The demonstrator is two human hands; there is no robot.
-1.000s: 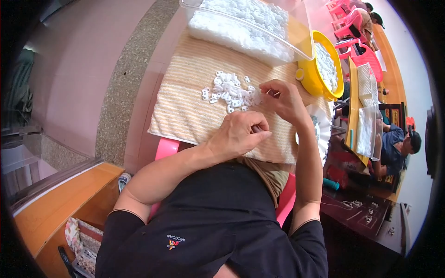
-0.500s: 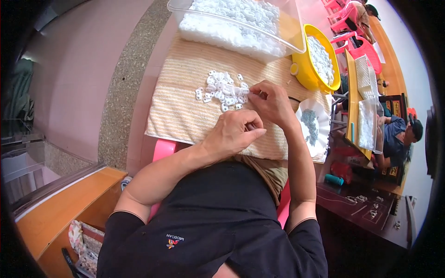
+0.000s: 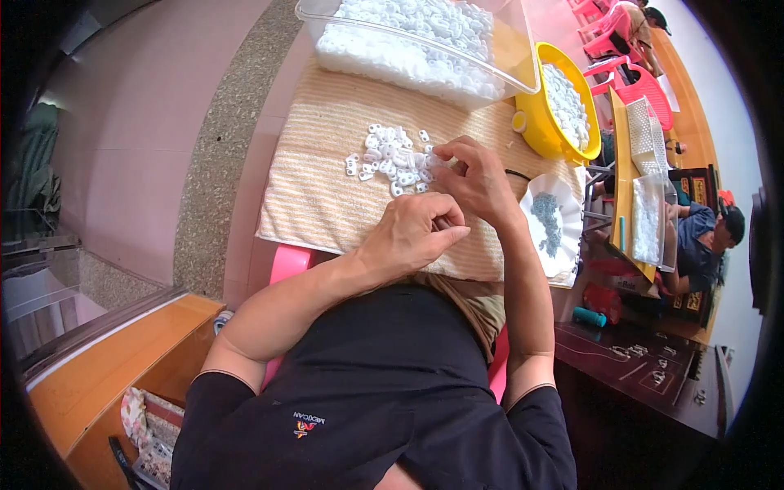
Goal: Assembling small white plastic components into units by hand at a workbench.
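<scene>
Head view: right hand (image 3: 485,184), fingers loosely bent with a gap by the thumb, tips right at the right-hand edge of the heap of white pieces (image 3: 398,157); whether it grips one, I can't tell. Left hand (image 3: 411,231) sits curled just nearer, thumb out, its contents hidden. Plenty left loose on the towel (image 3: 314,139)! Beyond, yellow bucket (image 3: 537,135) and clear tub (image 3: 513,49) are well stocked; which pieces are finished doesn't show. Oblong, two-holed, the heaped ones point every way, long axes sharing no direction.
</scene>
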